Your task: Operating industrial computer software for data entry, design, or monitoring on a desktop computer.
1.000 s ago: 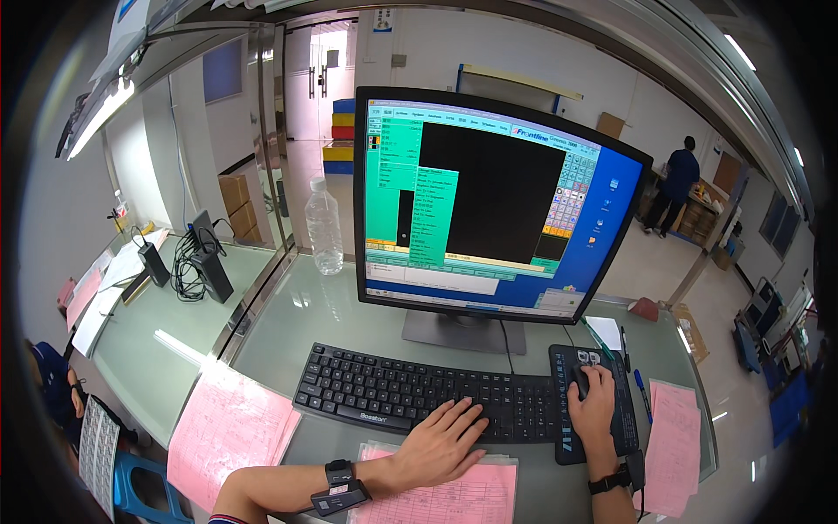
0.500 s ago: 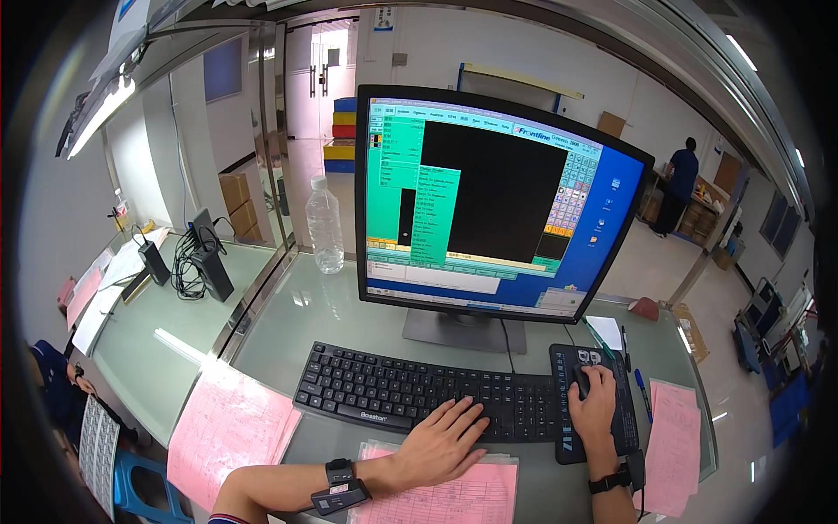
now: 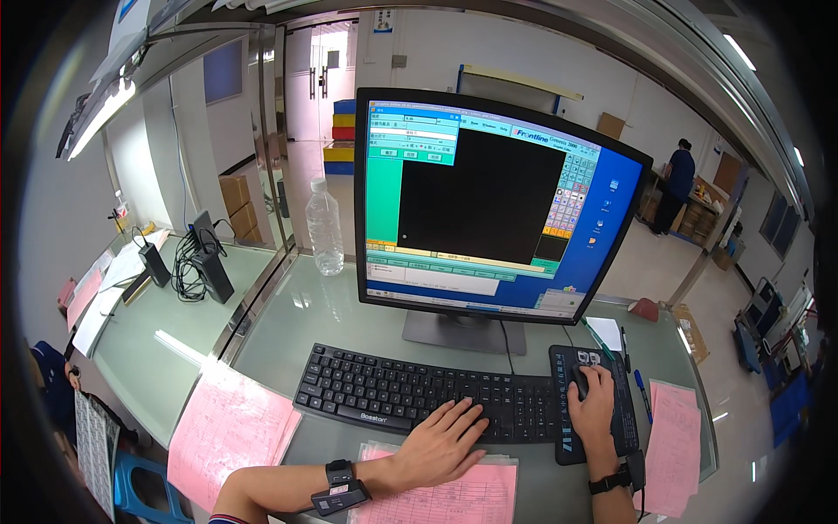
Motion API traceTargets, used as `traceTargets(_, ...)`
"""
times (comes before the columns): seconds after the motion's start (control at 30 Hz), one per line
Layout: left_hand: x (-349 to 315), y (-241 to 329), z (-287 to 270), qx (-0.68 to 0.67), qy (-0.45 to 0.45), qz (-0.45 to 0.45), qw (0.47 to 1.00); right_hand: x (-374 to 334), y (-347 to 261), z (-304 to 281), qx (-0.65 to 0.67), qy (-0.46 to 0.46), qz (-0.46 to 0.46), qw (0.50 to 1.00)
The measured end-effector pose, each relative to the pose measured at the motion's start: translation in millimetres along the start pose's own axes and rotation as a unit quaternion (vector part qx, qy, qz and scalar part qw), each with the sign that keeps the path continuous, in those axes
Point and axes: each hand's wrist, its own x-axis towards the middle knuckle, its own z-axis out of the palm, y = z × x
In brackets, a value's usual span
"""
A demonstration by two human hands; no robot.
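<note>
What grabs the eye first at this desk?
The big monitor at centre, its screen mostly a black window framed in green and blue. Below it the left hand rests on the black keyboard, while the right hand covers a mouse on the dark mouse pad. Pink paper forms lie at the near left, and a clear water bottle stands left of the monitor.

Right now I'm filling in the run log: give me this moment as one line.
left hand: resting on keyboard | right hand: on mouse, on mouse pad | monitor: on | pink papers: on desk

Monitor stand blocks behind keyboard; glass left free.
</note>
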Motion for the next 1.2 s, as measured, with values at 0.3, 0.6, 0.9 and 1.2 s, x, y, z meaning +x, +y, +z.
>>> traceTargets(0.3,0.0,-0.5,0.6,0.001,-0.002,-0.001,1.0,0.2,-0.8,-0.3,-0.008,0.009,-0.005,1.0)
traceTargets(0.6,1.7,-3.0,0.6,0.003,0.008,0.002,1.0,3.0,-2.7,0.7,-0.014,0.004,0.005,1.0)
traceTargets(0.9,-3.7,4.9,-0.6,0.0,0.018,0.004,1.0,-5.4,-0.4,-4.0,-0.014,0.011,-0.005,1.0)
traceTargets(1.2,2.5,-4.6,-3.9,0.026,0.086,0.05,0.995,-19.4,-80.2,-90.9,0.066,0.004,-0.02,0.998)
